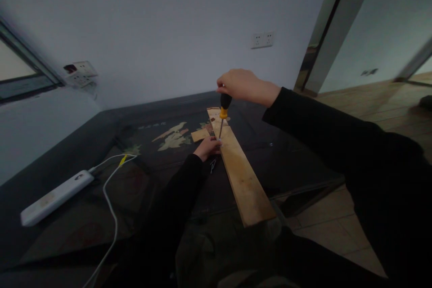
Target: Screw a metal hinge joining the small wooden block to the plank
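My right hand (240, 82) is closed around the black top of a screwdriver (223, 112) with a yellow collar. Its shaft points down at a long wooden board (245, 175), near the board's left edge. By the tip, my left hand (208, 146) pinches at the board's edge, with a small pale, shiny bit at the fingertips that I cannot make out. A few loose screws (212, 165) lie on the dark table just below that hand. Beside the board's far part is a small wooden piece (200, 135).
The dark table (135, 198) has a painted bird and flower pattern. At left lies a white power strip (57, 198) with a white cable (113, 209) running toward me. Wall sockets (262, 40) are on the wall behind. The board's near end overhangs the table's front edge.
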`<state>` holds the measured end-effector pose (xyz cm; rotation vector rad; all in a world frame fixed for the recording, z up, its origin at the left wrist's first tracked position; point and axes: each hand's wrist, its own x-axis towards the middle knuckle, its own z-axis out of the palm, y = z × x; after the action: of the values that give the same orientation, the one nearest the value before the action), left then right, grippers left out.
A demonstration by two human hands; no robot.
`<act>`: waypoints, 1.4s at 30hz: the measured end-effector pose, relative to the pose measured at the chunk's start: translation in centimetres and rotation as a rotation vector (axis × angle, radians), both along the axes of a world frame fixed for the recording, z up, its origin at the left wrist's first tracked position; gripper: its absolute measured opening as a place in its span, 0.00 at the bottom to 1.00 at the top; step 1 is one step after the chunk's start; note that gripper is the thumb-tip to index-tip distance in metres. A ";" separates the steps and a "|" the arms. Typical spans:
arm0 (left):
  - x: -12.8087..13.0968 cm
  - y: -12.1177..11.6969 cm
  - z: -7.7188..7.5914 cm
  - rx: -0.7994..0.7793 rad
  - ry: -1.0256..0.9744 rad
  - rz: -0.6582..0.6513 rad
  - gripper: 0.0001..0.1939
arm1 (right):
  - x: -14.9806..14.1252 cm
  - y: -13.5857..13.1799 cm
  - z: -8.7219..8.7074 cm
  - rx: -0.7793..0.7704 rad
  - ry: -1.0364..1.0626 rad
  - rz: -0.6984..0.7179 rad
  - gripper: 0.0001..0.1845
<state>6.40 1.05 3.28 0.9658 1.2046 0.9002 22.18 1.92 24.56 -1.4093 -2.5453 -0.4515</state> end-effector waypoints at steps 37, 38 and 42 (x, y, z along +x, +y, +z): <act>0.1 -0.5 0.8 0.003 0.034 0.000 0.11 | -0.6 -0.4 0.7 -0.046 -0.049 -0.031 0.21; 0.2 -0.5 0.8 0.000 0.036 0.005 0.12 | -0.8 -0.4 0.4 -0.013 -0.034 -0.074 0.22; 0.2 -0.4 0.7 0.001 0.026 0.003 0.12 | -0.9 0.1 0.0 0.041 -0.001 -0.142 0.28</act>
<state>6.60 0.62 4.00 0.9800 1.2280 0.8927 21.26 2.05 24.58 -1.5811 -2.4321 -0.5241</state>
